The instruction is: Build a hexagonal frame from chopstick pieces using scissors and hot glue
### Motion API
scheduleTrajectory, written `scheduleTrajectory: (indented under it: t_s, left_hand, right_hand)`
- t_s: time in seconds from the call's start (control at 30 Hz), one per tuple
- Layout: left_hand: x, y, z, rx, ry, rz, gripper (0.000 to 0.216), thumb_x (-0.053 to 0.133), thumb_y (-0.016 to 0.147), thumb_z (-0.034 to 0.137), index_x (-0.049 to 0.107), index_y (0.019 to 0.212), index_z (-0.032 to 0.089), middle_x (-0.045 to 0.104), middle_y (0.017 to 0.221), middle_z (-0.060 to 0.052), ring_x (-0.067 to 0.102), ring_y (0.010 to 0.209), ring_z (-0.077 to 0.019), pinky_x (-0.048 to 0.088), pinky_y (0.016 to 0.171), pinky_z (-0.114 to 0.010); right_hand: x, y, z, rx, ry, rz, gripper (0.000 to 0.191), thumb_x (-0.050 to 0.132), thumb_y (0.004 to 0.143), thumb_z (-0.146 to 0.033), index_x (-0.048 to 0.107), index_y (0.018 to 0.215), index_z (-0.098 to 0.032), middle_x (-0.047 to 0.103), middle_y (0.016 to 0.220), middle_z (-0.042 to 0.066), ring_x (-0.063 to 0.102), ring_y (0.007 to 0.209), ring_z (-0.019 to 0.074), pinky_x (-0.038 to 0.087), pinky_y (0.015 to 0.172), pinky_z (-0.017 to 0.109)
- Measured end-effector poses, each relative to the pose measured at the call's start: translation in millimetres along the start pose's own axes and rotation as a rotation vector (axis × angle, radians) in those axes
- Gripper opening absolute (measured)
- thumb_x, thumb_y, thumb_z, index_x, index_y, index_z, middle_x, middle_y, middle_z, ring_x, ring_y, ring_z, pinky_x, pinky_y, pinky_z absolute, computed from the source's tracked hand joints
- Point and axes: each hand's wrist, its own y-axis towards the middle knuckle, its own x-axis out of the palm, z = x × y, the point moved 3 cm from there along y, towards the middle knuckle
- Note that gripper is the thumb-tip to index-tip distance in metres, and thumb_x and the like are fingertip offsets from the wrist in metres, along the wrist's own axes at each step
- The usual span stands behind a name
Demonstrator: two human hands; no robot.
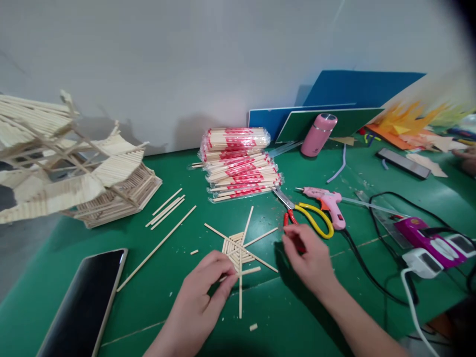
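Note:
My left hand pinches the edge of a small frame of crossed wooden sticks that lies on the green table. My right hand reaches toward the scissors with red and yellow handles; its fingers curl over the red handle loop, and whether they grip it is unclear. A pink glue gun lies just behind the scissors. Loose sticks lie left of the frame.
A stick-built model house stands at far left. A dark phone lies near the front edge. Wrapped chopstick packs are stacked at the back, beside a pink bottle. Cables, a power strip and another person's hand are on the right.

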Motion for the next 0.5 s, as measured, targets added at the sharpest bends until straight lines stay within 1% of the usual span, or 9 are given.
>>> scheduleTrajectory:
  t_s: [0.07,0.1,0.17,0.23,0.3,0.4,0.5]
  left_hand:
    - [-6,3,7,-0.044,-0.168,0.044,0.016,0.042,0.082,0.025,0.053,0.071,0.021,0.052,0.075,-0.001,0.050,0.067,-0.0126,0.041,0.060,-0.022]
    - [-8,5,9,-0.068,-0.237,0.086,0.015,0.044,0.081,0.026,0.053,0.071,0.021,0.051,0.074,-0.001,0.049,0.064,-0.0118,0.040,0.057,-0.021]
    - [-9,10,11,-0.099,-0.364,0.164,0.015,0.047,0.079,0.027,0.053,0.068,0.020,0.050,0.071,0.000,0.046,0.060,-0.0105,0.038,0.053,-0.021]
    - [-7,15,8,-0.113,-0.483,0.215,0.013,0.051,0.077,0.028,0.055,0.068,0.019,0.050,0.070,0.001,0.044,0.058,-0.0096,0.036,0.051,-0.020]
    - [0,17,1,-0.176,-0.604,0.259,0.010,0.056,0.074,0.028,0.057,0.069,0.019,0.052,0.070,0.002,0.042,0.055,-0.0078,0.035,0.050,-0.019]
    - [14,17,-11,-0.316,-0.805,0.299,0.012,0.061,0.070,0.029,0.058,0.071,0.017,0.052,0.062,0.002,0.042,0.054,-0.0072,0.035,0.050,-0.018]
    - [22,16,-17,-0.379,-0.957,0.382,0.013,0.065,0.065,0.026,0.059,0.069,0.015,0.054,0.063,0.001,0.045,0.058,-0.0079,0.037,0.054,-0.018]
  right_hand:
    - [-16,6,18,0.076,-0.095,0.108,0.015,0.043,0.081,-0.022,0.050,0.093,-0.019,0.058,0.082,0.005,0.055,0.068,0.0147,0.045,0.062,0.028]
    - [-23,10,28,0.111,-0.147,0.140,0.015,0.043,0.080,-0.023,0.050,0.093,-0.019,0.057,0.084,0.005,0.055,0.070,0.0157,0.045,0.064,0.029]
    - [-34,16,47,0.167,-0.253,0.163,0.016,0.046,0.078,-0.024,0.053,0.091,-0.020,0.057,0.087,0.007,0.055,0.073,0.0185,0.044,0.060,0.031]
    - [-37,21,61,0.197,-0.335,0.138,0.019,0.048,0.074,-0.024,0.055,0.092,-0.019,0.056,0.091,0.008,0.055,0.073,0.0200,0.042,0.056,0.031]
    - [-34,25,69,0.211,-0.393,0.093,0.023,0.049,0.072,-0.021,0.056,0.093,-0.018,0.057,0.090,0.009,0.055,0.075,0.0216,0.041,0.055,0.030]
    - [-27,29,74,0.231,-0.451,0.049,0.028,0.049,0.069,-0.017,0.057,0.097,-0.016,0.059,0.083,0.011,0.055,0.075,0.0242,0.040,0.054,0.032]
    - [-25,30,75,0.245,-0.472,0.039,0.027,0.047,0.070,-0.016,0.057,0.095,-0.014,0.060,0.075,0.011,0.056,0.070,0.0254,0.040,0.054,0.034]
